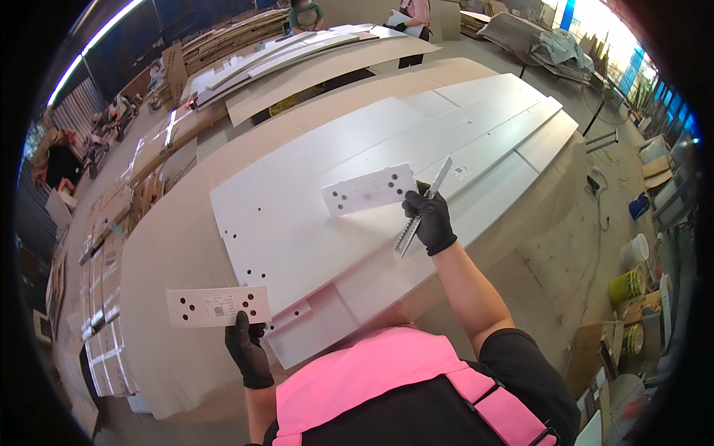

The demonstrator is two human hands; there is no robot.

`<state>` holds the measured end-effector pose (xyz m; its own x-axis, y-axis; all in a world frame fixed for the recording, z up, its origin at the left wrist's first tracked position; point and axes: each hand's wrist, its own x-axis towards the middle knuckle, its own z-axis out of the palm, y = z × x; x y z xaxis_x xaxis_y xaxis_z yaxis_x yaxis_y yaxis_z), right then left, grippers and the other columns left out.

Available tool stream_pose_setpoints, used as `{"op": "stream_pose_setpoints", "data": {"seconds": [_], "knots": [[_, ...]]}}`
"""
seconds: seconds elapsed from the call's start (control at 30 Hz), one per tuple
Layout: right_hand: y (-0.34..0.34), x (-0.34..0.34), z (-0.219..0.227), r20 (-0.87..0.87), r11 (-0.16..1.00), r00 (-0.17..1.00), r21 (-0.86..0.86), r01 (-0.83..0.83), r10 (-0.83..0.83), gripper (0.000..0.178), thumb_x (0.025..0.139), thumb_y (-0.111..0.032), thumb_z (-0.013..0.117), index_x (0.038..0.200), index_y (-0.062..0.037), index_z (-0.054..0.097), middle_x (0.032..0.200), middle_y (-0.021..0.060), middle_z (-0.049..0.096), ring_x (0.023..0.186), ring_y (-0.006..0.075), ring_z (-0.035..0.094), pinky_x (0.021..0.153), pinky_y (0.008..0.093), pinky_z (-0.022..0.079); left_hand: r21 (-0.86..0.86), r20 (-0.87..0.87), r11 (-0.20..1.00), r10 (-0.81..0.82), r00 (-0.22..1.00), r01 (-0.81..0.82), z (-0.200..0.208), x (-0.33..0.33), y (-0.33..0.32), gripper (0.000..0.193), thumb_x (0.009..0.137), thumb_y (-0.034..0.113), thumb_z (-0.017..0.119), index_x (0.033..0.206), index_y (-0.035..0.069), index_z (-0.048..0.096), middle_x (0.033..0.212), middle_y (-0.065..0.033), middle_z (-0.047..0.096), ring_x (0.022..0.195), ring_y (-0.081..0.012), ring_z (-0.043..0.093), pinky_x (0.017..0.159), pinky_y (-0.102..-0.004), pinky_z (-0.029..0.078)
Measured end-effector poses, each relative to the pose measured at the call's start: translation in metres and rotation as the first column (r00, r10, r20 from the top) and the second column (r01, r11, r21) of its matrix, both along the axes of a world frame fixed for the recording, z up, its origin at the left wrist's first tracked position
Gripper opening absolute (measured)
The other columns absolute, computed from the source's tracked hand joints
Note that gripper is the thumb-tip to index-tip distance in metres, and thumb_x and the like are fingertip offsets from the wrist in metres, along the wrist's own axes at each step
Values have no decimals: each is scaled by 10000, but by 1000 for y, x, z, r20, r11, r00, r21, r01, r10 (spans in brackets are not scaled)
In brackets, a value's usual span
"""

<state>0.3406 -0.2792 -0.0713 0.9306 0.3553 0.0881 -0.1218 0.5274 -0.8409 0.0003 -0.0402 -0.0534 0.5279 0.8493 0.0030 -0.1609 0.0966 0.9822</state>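
Note:
My left hand, in a black glove, pinches the edge of a small white board with round dark holes at both ends and a label in its middle. A similar drilled white board is in my right hand, also gloved in black, raised above the large white panels. The same hand grips a narrow silvery strip with a toothed-looking lower end; its exact kind is unclear. Below my hands the panels lie side by side and overlapping, several with drilled holes near the left end.
Brown cardboard lies under the panels. Farther back, another stack of boards stands with two people beyond it, one in green, one in pink. Wrapped packs line the left; buckets and scraps line the right.

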Motion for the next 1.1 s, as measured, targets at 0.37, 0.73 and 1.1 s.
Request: {"op": "stream_pose_setpoints", "data": {"seconds": [0.37,0.73,1.1], "knots": [[33,-56,72,145,959,989,-277,52,-12,303,794,-44,665,1080,3,575,751,32,583,610,78,525,545,213,414,-23,44,999,-43,998,44,-1,-6,-1,232,941,267,591,987,40,588,777,-5,580,651,-90,511,588,-239,396],[14,-42,26,30,916,998,-395,65,-58,224,806,-58,678,1001,3,588,700,4,547,528,63,466,459,215,360,-25,0,1000,1,1000,-1,-6,-19,-7,236,947,266,586,1009,38,588,791,-6,592,655,-85,527,589,-234,404],[4,-22,-8,-184,904,983,-424,-61,-20,167,871,-179,658,918,-21,630,559,-5,494,385,52,327,376,232,239,-714,150,661,-177,973,230,-20,-46,-51,195,921,286,613,995,105,623,768,-20,647,605,-112,571,561,-250,449]]}}
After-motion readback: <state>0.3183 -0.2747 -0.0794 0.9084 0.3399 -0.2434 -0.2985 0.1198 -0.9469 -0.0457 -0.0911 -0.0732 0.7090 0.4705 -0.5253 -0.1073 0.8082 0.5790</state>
